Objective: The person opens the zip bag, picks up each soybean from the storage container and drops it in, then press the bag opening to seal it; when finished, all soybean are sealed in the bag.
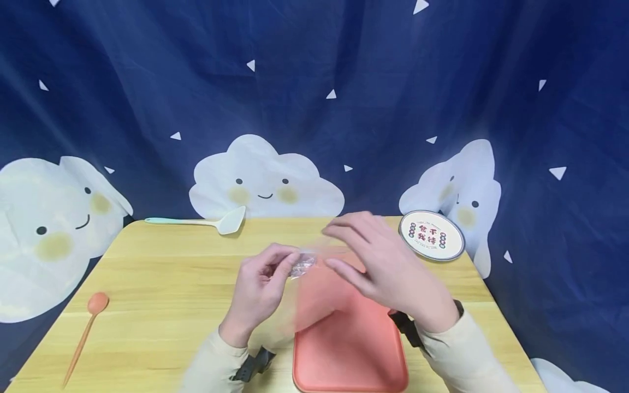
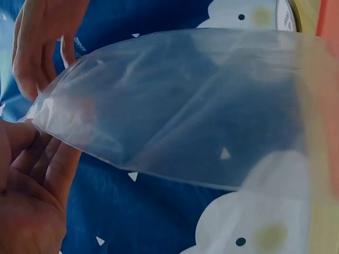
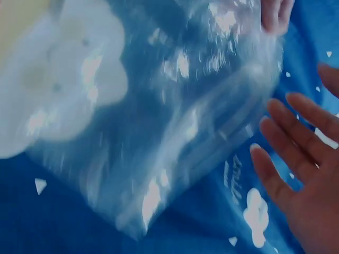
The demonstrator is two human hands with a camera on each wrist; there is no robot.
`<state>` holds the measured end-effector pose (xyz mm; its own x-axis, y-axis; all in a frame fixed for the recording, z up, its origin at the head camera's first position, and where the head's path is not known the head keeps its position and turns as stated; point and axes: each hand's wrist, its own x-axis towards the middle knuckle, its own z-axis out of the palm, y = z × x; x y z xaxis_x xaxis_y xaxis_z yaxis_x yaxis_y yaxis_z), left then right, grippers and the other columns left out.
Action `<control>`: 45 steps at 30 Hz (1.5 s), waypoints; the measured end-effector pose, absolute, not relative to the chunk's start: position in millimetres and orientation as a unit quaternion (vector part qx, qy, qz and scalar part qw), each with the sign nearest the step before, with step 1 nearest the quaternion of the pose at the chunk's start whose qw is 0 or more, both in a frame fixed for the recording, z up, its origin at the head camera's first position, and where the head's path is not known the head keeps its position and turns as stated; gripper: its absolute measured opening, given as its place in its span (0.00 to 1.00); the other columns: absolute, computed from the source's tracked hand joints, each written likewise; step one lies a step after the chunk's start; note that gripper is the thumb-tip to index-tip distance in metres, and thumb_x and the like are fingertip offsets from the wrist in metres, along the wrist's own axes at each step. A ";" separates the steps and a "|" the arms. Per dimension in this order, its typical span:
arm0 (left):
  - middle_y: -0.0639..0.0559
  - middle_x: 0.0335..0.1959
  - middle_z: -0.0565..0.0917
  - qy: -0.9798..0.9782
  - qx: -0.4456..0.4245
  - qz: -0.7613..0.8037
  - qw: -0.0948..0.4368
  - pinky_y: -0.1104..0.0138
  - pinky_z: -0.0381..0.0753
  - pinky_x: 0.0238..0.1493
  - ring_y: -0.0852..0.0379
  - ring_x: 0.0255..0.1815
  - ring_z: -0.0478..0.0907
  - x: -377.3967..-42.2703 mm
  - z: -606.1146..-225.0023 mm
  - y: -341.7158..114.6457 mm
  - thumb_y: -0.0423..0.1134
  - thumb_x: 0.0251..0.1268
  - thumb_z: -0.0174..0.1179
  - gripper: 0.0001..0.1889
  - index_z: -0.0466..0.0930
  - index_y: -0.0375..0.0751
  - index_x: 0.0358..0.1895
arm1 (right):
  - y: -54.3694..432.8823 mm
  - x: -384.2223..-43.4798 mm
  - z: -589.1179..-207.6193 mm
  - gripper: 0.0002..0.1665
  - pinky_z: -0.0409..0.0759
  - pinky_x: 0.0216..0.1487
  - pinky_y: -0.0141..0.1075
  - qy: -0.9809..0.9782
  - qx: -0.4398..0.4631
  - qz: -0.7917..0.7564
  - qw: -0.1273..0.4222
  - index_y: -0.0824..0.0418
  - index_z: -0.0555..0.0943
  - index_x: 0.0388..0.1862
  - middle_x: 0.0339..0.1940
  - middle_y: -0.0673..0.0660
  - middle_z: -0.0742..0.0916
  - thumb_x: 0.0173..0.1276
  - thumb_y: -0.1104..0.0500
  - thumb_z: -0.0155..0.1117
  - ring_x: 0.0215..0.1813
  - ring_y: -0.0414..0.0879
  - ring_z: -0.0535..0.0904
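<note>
A clear plastic bag (image 2: 175,111) hangs from the fingers and thumb of my left hand (image 1: 260,286), which pinches its gathered upper end. Across the left wrist view the bag spreads wide, see-through and lightly creased. My right hand (image 1: 380,262), slightly blurred, is raised to the right of the bunched plastic (image 1: 303,264). In the right wrist view the fingers of that right hand (image 3: 312,164) are spread and apart from the bag (image 3: 175,132). Below both hands a salmon-pink tray (image 1: 351,355) lies on the table, partly seen through the bag.
On the wooden table (image 1: 162,305), an orange spoon (image 1: 97,303) lies at the left. A white spatula (image 1: 230,221) with a mint handle is at the back edge. An oval plate with printed characters (image 1: 432,252) sits at the back right. Behind hangs a blue cloud-patterned curtain (image 1: 295,109).
</note>
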<state>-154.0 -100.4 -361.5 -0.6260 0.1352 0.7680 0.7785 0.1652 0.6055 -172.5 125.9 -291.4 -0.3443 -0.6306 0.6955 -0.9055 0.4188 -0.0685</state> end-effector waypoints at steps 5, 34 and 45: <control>0.48 0.30 0.86 -0.696 -0.345 -0.565 0.278 0.75 0.79 0.19 0.59 0.22 0.80 -155.1 -360.0 -92.4 0.17 0.62 0.58 0.11 0.83 0.35 0.40 | 114.3 -178.9 -295.9 0.13 0.74 0.55 0.39 -0.797 0.518 0.213 0.225 0.60 0.80 0.49 0.49 0.52 0.81 0.74 0.53 0.60 0.53 0.47 0.74; 0.47 0.28 0.87 -0.661 -0.392 -0.535 0.353 0.70 0.86 0.34 0.56 0.28 0.85 -156.3 -361.5 -88.6 0.28 0.69 0.59 0.04 0.83 0.34 0.36 | 111.8 -184.6 -296.4 0.06 0.71 0.42 0.32 -0.773 0.558 0.248 0.175 0.53 0.77 0.35 0.33 0.42 0.79 0.68 0.61 0.66 0.35 0.37 0.72; 0.47 0.25 0.86 -0.667 -0.355 -0.531 0.384 0.73 0.84 0.34 0.56 0.26 0.84 -154.6 -361.3 -105.7 0.32 0.70 0.60 0.07 0.82 0.33 0.32 | 138.2 -186.4 -296.5 0.04 0.73 0.39 0.32 -0.812 0.509 0.235 0.163 0.54 0.79 0.36 0.32 0.41 0.78 0.68 0.61 0.67 0.34 0.39 0.73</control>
<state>-154.6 -105.7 -361.3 -0.4537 0.0645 0.8888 0.8808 0.1840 0.4362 -186.4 138.2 -296.5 -0.4292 -0.7501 0.5031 -0.9028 0.3720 -0.2156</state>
